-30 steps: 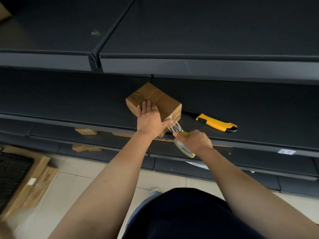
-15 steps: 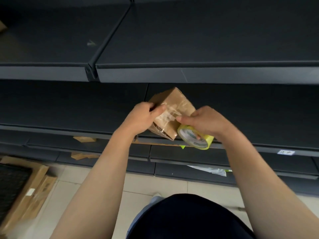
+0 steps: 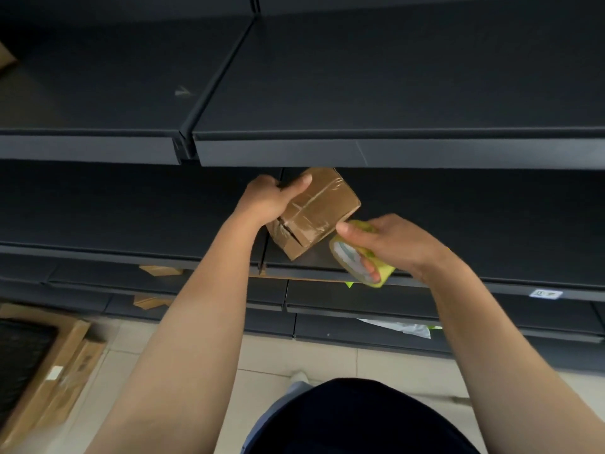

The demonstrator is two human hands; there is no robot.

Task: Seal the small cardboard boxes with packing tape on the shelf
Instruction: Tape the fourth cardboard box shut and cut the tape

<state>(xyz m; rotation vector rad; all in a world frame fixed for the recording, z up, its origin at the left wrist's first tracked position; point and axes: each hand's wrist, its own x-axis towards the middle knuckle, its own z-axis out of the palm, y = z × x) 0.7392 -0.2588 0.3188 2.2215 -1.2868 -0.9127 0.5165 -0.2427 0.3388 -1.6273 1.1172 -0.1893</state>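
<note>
My left hand [image 3: 273, 199] grips a small brown cardboard box [image 3: 319, 213] and holds it tilted above the dark middle shelf [image 3: 131, 224]. Clear tape strips cross the box's upper face and its near end. My right hand [image 3: 389, 242] holds a roll of clear packing tape with a yellow core [image 3: 360, 262] right beside the box's lower right edge; its thumb lies on top of the roll and fingers pass through the core. The roll touches or nearly touches the box.
A dark upper shelf [image 3: 360, 154] overhangs just above the box. Lower shelves hold cardboard scraps [image 3: 160, 269] and crumpled plastic [image 3: 397, 327]. A flat carton with a black panel [image 3: 49, 365] lies on the tiled floor at the left.
The box went from lying on the shelf under my flat left hand to being lifted and tilted in its grip. My right hand moved the tape roll round to the box's right side. The yellow knife is out of sight.
</note>
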